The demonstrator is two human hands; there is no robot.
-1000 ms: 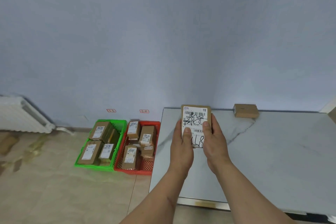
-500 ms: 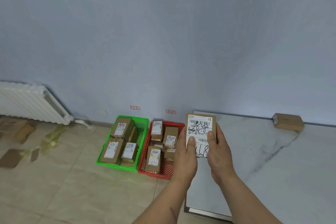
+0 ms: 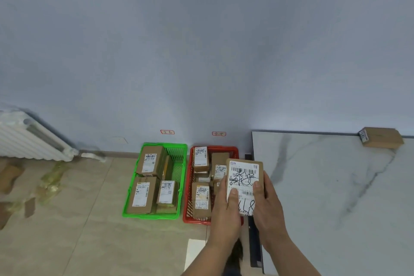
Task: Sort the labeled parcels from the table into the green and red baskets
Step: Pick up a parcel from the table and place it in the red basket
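Reaching forward from the near edge, two bare forearms meet around one flat cardboard parcel point(image 3: 244, 184) held up with its white label facing the viewer. The left hand point(image 3: 226, 210) grips its left edge, thumb pressed on the label; the right hand point(image 3: 267, 206) grips the right edge, thumb also on the label. The label carries barcodes and bold black handwriting, partly covered by both thumbs. The parcel hangs in the air over the right side of the red basket point(image 3: 190, 186), just left of the table's corner.

The red basket is a rectangular plastic mesh tray on a beige tiled floor point(image 3: 89, 242), holding several small brown labelled boxes; its near right corner is hidden behind the hands. Touching its left side sits the green basket point(image 3: 182, 163), same shape, with four larger boxes. Small print on all labels is too fine to read.

To the right, a smooth white marble-patterned table point(image 3: 336, 186) with grey veins runs out of view. One brown box point(image 3: 382, 138) lies at its far edge against the pale blue wall. Two small red-bordered tags are on the wall above the baskets. A white ribbed radiator point(image 3: 29, 139) is cut off at far left.
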